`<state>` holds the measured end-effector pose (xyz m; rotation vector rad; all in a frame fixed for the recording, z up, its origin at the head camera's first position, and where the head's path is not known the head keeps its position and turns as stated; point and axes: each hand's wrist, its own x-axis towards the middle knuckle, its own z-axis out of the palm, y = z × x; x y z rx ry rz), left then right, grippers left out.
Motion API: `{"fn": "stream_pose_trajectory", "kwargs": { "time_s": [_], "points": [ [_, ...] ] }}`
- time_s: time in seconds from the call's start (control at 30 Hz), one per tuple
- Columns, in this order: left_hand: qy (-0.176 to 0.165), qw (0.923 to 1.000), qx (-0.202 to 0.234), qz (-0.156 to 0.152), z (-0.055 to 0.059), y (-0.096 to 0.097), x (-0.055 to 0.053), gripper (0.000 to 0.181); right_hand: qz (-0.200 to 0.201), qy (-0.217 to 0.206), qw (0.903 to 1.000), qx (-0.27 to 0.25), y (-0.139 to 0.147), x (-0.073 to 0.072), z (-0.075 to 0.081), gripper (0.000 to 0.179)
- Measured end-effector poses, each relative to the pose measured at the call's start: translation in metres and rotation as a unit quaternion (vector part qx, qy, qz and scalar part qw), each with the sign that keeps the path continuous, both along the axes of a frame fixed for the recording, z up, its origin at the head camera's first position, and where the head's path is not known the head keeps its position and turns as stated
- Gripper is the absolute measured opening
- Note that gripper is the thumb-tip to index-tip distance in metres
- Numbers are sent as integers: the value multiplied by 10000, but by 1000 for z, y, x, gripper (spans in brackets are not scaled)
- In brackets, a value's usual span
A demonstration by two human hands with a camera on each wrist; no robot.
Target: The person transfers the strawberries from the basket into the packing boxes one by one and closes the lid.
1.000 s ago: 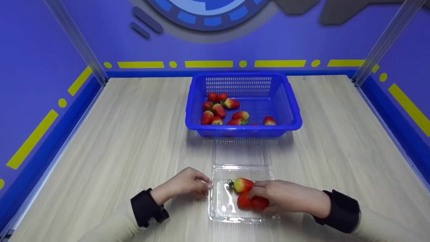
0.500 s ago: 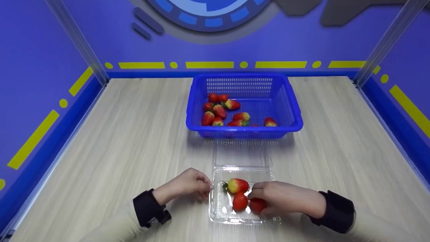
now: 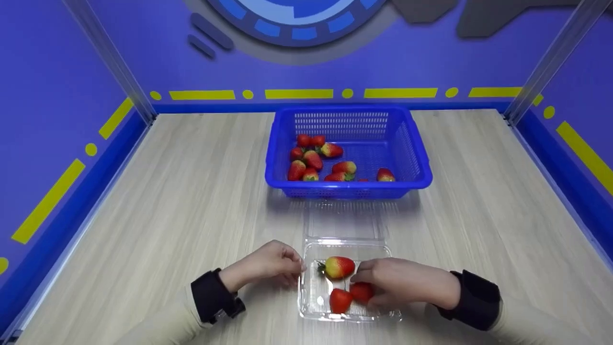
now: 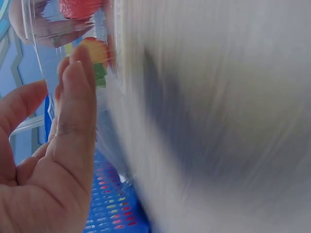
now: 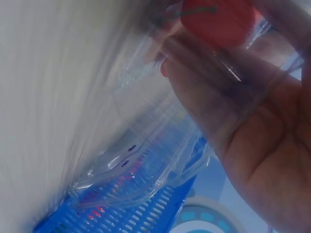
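Observation:
A clear plastic clamshell container (image 3: pixel 313 287) lies with its lid (image 3: pixel 342 223) folded back toward the basket. My left hand (image 3: pixel 273 261) pinches its left rim between thumb and fingers; the left wrist view shows the thumb (image 4: pixel 24 104) against the rim. Inside the container, my right hand (image 3: pixel 404 282) holds a red strawberry (image 3: pixel 361 292), partly covered by the fingers. Touching that one on its left is another red strawberry (image 3: pixel 340 301). Behind them rests a strawberry with a pale yellow-green shoulder (image 3: pixel 339 267), its leaves pointing left.
Beyond the lid stands a blue slotted basket (image 3: pixel 348 184) with several strawberries (image 3: pixel 312 160), most of them on its left side. The wooden table (image 3: pixel 191 191) is bounded by blue panels (image 3: pixel 306 72) at the back and both sides.
The right hand has shifted slightly left with its strawberry. The loose red strawberry has moved left and toward the front, and the pale-shouldered one slid left. The left hand stays at the rim.

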<state>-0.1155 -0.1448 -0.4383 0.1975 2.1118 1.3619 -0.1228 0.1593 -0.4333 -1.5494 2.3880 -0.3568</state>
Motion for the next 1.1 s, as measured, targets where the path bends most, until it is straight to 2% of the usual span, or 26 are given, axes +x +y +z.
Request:
{"fn": "stream_pose_trajectory", "kwargs": {
  "time_s": [0.1, 0.23, 0.33, 0.47, 0.57, 0.67, 0.8, 0.9, 1.0, 1.1],
  "points": [
    [423, 9978, -468, -226, 8, -2, -1, 24, 109, 61, 9999, 47, 1, -2, 4, 41],
    [1162, 9847, -1182, -534, 33, -8, -6, 27, 144, 81, 9998, 84, 3, -12, 23, 40],
    [1680, 9728, -1473, -619, 60, -14, -12, 28, -21, 198, 9997, -153, 7, -29, 47, 38],
    [2214, 9604, -1608, -527, 98, -19, -23, 29, -380, 624, 9955, -606, 11, -58, 88, 34],
    [2451, 9547, -1643, -388, 124, -21, -31, 29, -729, 705, 9924, -702, 11, -78, 120, 32],
    [2481, 9546, -1632, -258, 148, -23, -42, 31, -1043, 632, 9906, -619, 10, -99, 147, 32],
    [2529, 9530, -1666, -14, 173, -26, -65, 35, -1482, 511, 9870, -344, 9, -131, 173, 35],
    [2818, 9416, -1830, 230, 186, -31, -90, 36, -1858, 324, 9819, -142, 9, -158, 185, 37],
    [2952, 9316, -2064, 479, 189, -36, -115, 36, -2178, 73, 9759, 77, 8, -183, 189, 41],
    [2809, 9317, -2206, 669, 185, -41, -139, 36, -2357, -123, 9713, 284, 6, -205, 184, 43]
  ]
}}
